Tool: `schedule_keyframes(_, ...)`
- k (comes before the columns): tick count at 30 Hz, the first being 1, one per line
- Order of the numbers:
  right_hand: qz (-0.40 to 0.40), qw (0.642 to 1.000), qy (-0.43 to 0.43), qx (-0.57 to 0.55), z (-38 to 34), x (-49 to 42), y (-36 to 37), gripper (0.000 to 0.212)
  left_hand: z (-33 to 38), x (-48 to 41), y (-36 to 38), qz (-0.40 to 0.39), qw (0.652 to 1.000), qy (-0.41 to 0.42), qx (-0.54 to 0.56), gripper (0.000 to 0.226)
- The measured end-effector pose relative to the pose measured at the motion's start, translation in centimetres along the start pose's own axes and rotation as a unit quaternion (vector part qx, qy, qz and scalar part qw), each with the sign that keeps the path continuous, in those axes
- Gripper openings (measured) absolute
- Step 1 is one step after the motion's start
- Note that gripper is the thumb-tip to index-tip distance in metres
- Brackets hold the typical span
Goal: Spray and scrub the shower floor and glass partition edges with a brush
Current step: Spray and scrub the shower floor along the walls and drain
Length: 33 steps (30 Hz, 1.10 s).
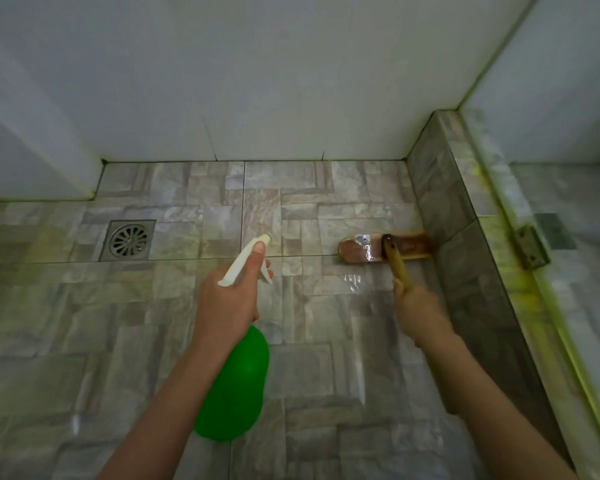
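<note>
My left hand [227, 306] grips the neck of a green spray bottle [238, 386] with a white trigger head [246, 259]; its nozzle points at the floor ahead. My right hand [418, 311] holds the wooden handle of a brush. The brown brush head [364, 249] lies on the wet grey stone-pattern shower floor [187, 306], its right end against the tiled curb [465, 265]. The glass partition's lower edge [520, 258] runs along the top of the curb, stained yellow-green.
A square metal floor drain [128, 240] sits at the left of the floor. White walls [257, 81] close the back and left. A metal hinge bracket [532, 245] is fixed at the glass edge on the right. A wet patch [352, 282] shines near the brush.
</note>
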State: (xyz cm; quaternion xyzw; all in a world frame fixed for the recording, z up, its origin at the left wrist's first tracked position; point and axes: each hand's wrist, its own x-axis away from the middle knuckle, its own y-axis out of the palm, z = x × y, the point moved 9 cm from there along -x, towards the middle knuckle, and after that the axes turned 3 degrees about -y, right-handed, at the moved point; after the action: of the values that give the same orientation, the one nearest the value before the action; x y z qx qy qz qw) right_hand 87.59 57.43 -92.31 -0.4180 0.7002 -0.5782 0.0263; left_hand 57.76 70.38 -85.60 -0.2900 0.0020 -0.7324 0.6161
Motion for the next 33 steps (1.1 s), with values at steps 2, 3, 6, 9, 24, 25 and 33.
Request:
schedule_keyframes(2, -0.003, 1.0, 0.013, -0.004, -0.9, -1.5, 0.2, 0.052, 0.1, -0.5, 0.1, 0.002, 1.0, -0.003, 0.003, 0.06)
schedule_keyframes(3, -0.003, 1.0, -0.007, 0.004, -2.6, -3.4, -0.5, 0.049, 0.2, -0.6, 0.1, 0.002, 1.0, -0.002, -0.001, 0.063)
schedule_keyframes(6, -0.019, 0.998, -0.049, -0.019, -8.1, -9.9, -3.6, 0.039, 0.4, -0.7, 0.0, 0.008, 1.0, 0.004, -0.002, 0.071)
schedule_keyframes(9, -0.012, 0.998, -0.048, -0.031, -9.4, -12.4, -4.6, 0.036, 1.0, -0.7, -0.5, 0.02, 1.0, 0.012, 0.007, 0.07)
schedule_keyframes(24, -0.002, 0.993, -0.094, 0.072, -12.3, -12.3, -2.5, 0.039, 2.0, -0.8, -2.8, 0.038, 0.999, 0.004, 0.027, 0.055)
schedule_keyframes(25, 0.001, 0.993, -0.1, 0.061, -12.0, -10.4, -1.5, 0.041, 1.9, -0.9, -3.0, 0.039, 0.999, 0.002, 0.03, 0.057)
schedule_keyframes(33, -0.016, 0.991, -0.132, -0.01, -18.0, -12.8, -1.2, 0.045, 0.3, -1.2, -4.7, 0.072, 0.997, 0.001, 0.022, 0.067)
